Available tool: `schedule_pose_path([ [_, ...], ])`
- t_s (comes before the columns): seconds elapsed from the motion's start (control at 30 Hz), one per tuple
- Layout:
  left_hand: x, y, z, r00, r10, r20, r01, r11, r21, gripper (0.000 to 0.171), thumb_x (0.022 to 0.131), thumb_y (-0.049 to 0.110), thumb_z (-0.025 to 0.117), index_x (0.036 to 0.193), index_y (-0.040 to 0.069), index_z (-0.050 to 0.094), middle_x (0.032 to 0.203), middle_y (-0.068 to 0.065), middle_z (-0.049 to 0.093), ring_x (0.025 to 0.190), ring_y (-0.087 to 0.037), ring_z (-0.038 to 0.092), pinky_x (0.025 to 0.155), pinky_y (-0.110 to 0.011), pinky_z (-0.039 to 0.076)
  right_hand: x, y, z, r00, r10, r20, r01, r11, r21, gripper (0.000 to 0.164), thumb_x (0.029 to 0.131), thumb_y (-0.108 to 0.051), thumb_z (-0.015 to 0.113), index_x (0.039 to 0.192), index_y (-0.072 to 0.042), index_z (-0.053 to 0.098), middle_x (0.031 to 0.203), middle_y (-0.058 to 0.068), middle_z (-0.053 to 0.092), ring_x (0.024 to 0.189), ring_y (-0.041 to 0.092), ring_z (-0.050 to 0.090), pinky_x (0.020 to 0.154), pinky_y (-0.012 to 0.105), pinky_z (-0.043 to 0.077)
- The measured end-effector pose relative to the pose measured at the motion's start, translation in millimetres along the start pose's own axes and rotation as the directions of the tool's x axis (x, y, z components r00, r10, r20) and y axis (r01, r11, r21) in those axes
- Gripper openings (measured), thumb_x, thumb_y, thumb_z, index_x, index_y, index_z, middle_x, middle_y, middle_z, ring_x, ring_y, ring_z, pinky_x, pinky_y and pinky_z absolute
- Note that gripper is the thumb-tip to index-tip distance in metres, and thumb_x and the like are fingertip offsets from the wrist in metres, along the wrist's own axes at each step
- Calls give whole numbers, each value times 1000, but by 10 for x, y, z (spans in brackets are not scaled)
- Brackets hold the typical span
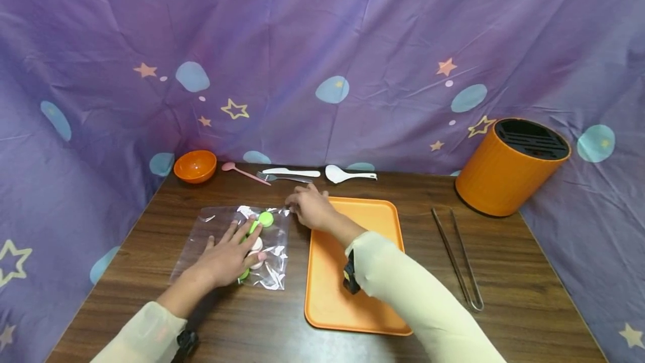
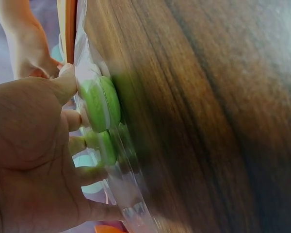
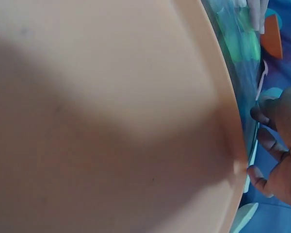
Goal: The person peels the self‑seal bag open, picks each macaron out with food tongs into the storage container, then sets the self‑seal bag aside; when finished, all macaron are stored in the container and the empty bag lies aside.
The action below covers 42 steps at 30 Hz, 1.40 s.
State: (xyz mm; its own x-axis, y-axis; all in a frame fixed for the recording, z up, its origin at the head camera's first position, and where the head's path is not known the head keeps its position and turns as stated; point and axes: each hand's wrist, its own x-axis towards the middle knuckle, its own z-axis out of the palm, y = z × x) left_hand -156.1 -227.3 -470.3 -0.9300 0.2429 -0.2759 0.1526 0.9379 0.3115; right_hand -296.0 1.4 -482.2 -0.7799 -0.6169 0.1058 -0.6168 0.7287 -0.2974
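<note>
A clear plastic bag [image 1: 204,237] lies on the table with several green and white macarons inside, among them a green macaron [image 1: 265,219] near its top right. My left hand [image 1: 224,259] rests on the bag with fingers spread over the macarons. In the left wrist view, a green macaron [image 2: 101,103] with a pale filling shows through the plastic below the fingers. My right hand [image 1: 313,210] reaches across the orange tray [image 1: 335,284] and pinches the bag's upper right corner. In the right wrist view, the right hand [image 3: 281,145] appears just past the tray's rim.
Along the back lie an orange bowl [image 1: 195,167], a pink spoon [image 1: 247,173], a white knife [image 1: 292,172], a clear fork [image 1: 287,178] and a white ladle [image 1: 347,175]. Metal tongs [image 1: 456,262] lie right of the tray, before an orange knife block [image 1: 504,172].
</note>
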Motion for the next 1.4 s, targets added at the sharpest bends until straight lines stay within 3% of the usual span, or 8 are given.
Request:
schedule_pose_path([
  [0.2,11,-22,-5,1000,4,-7,-4,1000,-1,78,115,59,47,177,18,27,189,-10,7,170,-54,14,118,-94,15,77,-40,46,1000,6,18,-6,1000,5,25,105,-11,73,126,-21,82,130,2,75,120,33,60,93,63,53],
  [0.43,-5,-9,-5,1000,15,-15,-16,1000,-4,76,115,55,48,177,16,27,188,-12,9,169,-55,15,118,-94,17,116,-34,86,1000,-2,4,2,999,37,7,100,-15,81,100,-21,78,113,-1,71,111,28,59,90,57,49],
  [0.8,-6,8,-15,1000,19,-21,-19,1000,3,76,116,54,49,177,14,28,188,-13,10,168,-57,18,117,-93,21,94,103,65,996,-89,-17,90,991,101,14,98,-14,82,92,-21,71,107,-3,66,110,26,53,87,43,41],
  [0.9,-9,17,-12,1000,15,-14,-15,1000,4,76,116,54,49,177,15,27,188,-14,9,168,-57,18,117,-93,21,94,138,66,987,-147,-72,159,967,201,13,96,-9,82,91,-16,73,103,0,69,105,25,55,89,40,41],
  [1.0,-2,22,-14,1000,13,-10,-13,1000,5,76,116,53,49,177,14,27,187,-15,10,167,-58,19,117,-93,22,109,163,68,976,-185,-115,213,923,321,12,94,-2,83,90,-11,75,98,3,75,96,19,62,92,34,48],
  [1.13,5,29,-16,1000,12,-4,-12,1000,3,76,116,53,49,177,14,26,187,-17,10,167,-59,18,118,-93,22,128,174,59,981,-181,-66,192,886,422,7,96,-1,81,96,-7,77,93,5,80,86,10,65,85,26,55],
  [1.27,4,37,-22,1000,11,3,-11,1000,1,76,116,51,49,177,13,25,187,-18,10,167,-59,18,118,-93,22,139,167,55,974,-228,-3,213,904,369,12,95,-3,83,107,-5,81,94,6,80,86,12,69,89,29,59],
  [1.4,7,42,-34,1000,7,10,-7,1000,3,76,116,52,48,177,14,24,187,-17,8,167,-59,18,118,-93,21,136,145,57,941,-339,6,330,919,214,9,93,-4,84,101,-8,82,92,3,76,88,15,69,95,33,55],
])
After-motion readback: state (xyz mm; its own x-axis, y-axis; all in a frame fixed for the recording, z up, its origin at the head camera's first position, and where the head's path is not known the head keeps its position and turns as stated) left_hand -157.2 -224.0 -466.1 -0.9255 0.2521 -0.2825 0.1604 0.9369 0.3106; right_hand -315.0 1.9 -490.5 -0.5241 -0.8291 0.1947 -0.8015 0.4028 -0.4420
